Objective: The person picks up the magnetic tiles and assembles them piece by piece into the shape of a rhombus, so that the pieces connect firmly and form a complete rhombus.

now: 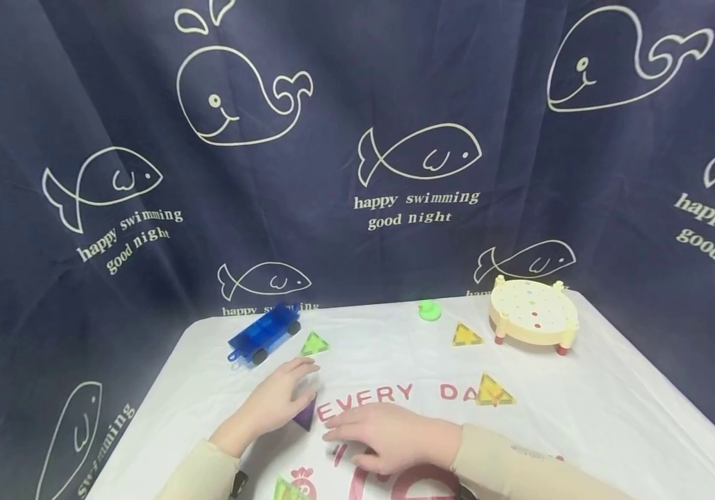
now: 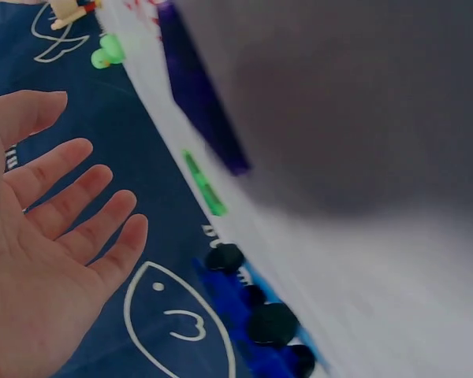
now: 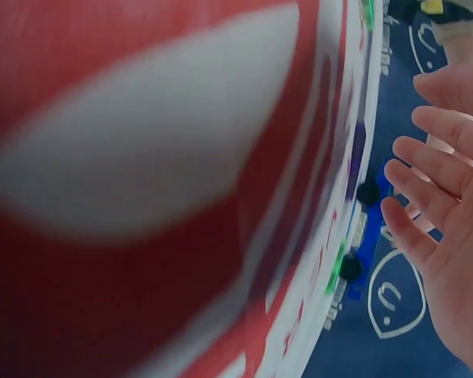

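Observation:
My left hand [image 1: 278, 397] hovers low over the white table, its fingers loosely spread and nothing in them in the left wrist view. Partly hidden behind its thumb in the head view lies a purple triangular tile [image 1: 305, 418], which shows apart from the hand in the left wrist view as a dark slanted piece [image 2: 197, 98]. To the right of that tile, my right hand [image 1: 389, 436] reaches leftward over the red print with relaxed fingers and holds nothing. Just beyond the left fingertips is a green triangular tile [image 1: 315, 344]. A yellow-green tile [image 1: 289, 489] shows at the bottom edge.
A blue toy car base [image 1: 265, 335] with black wheels stands at the back left. Two yellow triangular tiles [image 1: 466, 335] lie to the right, near a cream round toy table [image 1: 532, 312]. A green toy duck [image 1: 429, 310] sits by the dark whale-print curtain [image 1: 332, 243].

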The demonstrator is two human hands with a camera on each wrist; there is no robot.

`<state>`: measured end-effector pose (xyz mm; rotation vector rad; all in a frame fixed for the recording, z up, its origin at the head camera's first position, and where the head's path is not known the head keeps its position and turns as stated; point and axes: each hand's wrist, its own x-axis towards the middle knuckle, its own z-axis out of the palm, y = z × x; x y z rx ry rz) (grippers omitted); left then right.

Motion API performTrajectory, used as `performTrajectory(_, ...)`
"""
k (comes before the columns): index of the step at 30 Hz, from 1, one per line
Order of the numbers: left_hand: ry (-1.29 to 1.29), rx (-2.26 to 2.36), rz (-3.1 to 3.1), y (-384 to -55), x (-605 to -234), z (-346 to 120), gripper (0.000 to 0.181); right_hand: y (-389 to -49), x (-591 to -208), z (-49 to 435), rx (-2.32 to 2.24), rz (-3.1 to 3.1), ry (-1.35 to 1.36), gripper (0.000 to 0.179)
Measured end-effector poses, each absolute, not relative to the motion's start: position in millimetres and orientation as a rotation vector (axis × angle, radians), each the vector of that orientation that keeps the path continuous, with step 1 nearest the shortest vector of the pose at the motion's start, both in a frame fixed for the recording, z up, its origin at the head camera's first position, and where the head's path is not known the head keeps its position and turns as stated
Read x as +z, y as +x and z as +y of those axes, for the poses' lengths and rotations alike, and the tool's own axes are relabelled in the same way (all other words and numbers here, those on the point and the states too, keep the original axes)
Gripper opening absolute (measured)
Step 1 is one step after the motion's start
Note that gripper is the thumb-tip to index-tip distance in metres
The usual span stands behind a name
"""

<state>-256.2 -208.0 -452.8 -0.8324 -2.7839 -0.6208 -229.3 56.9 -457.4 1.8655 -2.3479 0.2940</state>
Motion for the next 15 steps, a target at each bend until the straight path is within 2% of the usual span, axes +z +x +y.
performTrajectory(7, -0.839, -0.665, -2.831, -252, -462, -218, 0.045, -215, -465, 39, 0.087, -2.264, 2.053, 0.056)
performTrajectory(15, -0.777, -0.651, -2.915, -254, -471, -222, 0.054, -202, -473, 21, 0.025, -2.256, 2.194, 0.051)
